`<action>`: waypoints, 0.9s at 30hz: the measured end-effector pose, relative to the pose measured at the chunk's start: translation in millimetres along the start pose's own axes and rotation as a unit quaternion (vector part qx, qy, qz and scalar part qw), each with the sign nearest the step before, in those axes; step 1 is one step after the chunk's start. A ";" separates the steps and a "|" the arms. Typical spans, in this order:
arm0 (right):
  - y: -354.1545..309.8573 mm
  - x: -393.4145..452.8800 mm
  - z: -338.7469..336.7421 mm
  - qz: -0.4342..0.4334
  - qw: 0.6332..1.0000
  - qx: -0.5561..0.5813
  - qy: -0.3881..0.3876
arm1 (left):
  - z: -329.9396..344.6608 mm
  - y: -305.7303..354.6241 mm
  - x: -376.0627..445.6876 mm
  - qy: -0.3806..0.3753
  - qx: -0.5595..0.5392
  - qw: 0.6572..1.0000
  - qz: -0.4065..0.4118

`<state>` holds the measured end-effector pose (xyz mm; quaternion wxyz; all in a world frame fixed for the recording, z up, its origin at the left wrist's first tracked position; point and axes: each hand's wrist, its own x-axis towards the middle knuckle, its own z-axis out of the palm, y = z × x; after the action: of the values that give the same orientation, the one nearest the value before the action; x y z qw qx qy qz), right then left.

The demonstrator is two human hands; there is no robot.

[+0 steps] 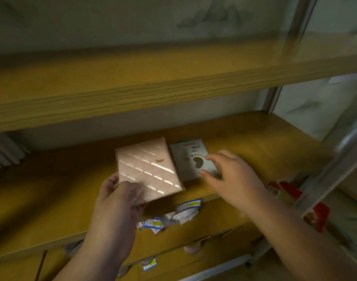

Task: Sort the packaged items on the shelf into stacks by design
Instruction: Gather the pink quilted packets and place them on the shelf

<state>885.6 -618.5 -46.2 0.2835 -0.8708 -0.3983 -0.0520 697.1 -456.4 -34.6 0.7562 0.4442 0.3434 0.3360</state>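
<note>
The middle shelf (52, 191) lies bare to the left of the pink quilted package (149, 169) and again to the right of the grey footprint package (190, 159), out to the metal upright (274, 98) at the back corner. Behind both packages a strip of board runs free to the pale back wall. The upper shelf (133, 94) overhangs the bay, so entry is from the front, under its thick edge. The two packages lie just beside each other with hardly a gap. The left hand (117, 201) grips the pink package's near corner; the right hand (230, 179) covers the grey package's right side. Below the front edge, loose blue-and-white sachets (173, 216) crowd the lower level. A slanted metal rail (325, 175) and red packets (319, 213) close off the right side.
</note>
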 end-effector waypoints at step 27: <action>164.1 -31.6 -111.9 -0.026 0.999 0.025 -0.038 | 234.5 -104.1 -20.9 -0.111 0.438 0.874 0.178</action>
<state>998.0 -785.0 -37.2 0.2889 -0.8539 -0.4326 -0.0165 898.8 -616.3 -37.4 0.4448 0.8180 0.2844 0.2283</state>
